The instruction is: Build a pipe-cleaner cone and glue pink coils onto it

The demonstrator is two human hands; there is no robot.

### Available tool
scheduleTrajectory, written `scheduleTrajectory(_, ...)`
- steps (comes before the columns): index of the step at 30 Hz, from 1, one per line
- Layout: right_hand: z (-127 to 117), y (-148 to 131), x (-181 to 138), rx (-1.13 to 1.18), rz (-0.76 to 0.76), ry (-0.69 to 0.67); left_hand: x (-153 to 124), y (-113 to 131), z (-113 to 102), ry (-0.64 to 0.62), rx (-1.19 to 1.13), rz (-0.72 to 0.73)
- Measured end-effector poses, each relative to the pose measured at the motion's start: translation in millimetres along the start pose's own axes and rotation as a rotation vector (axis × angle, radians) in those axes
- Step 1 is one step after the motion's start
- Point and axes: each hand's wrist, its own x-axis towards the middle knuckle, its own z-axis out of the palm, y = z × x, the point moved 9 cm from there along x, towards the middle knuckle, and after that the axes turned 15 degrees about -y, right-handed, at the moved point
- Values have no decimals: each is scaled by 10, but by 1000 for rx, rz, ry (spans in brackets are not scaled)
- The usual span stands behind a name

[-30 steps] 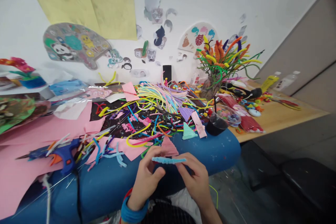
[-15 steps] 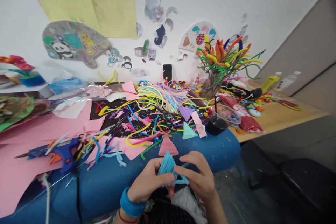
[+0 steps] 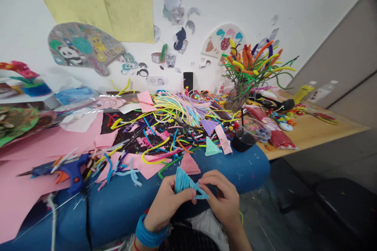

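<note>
Both hands hold a light blue pipe-cleaner piece (image 3: 185,182) bent into a fan or triangle shape, just in front of the blue table edge (image 3: 123,200). My left hand (image 3: 167,202), with a blue band at the wrist, pinches its left side. My right hand (image 3: 220,196) pinches its pointed right end. A pink pipe-cleaner triangle (image 3: 189,163) lies on the table just behind the hands, and a mint green one (image 3: 211,147) further back.
A blue glue gun (image 3: 69,168) lies at left on pink paper (image 3: 26,180). Loose pipe cleaners (image 3: 179,110) cover the middle. A dark cup (image 3: 243,139) stands at right, a vase of pipe-cleaner flowers (image 3: 247,74) behind it, a phone (image 3: 187,81) against the wall.
The blue piece was held flat and edge-on; it is now turned so its fanned face shows, and both hands have shifted slightly around it.
</note>
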Motion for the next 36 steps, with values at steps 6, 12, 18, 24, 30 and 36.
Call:
scheduleTrajectory(6,169,142,-38,289,176,-5,-47,56,-54,100,22,96)
scheduleTrajectory(12,377,224,-93,585,322,-70,-110,82,-166,231,71,183)
scheduleTrajectory(18,372,267,-103,623,378,-11,-104,229,-130,197,115,269)
scheduleTrajectory(24,93,133,-37,270,180,42,-51,248,-67,-2,101,277)
scheduleTrajectory(30,-46,-149,-74,-143,-153,18,40,-39,-46,-42,-332,54)
scheduleTrajectory(36,41,-293,-100,-344,-346,-101,45,-136,114,-196,-291,-103)
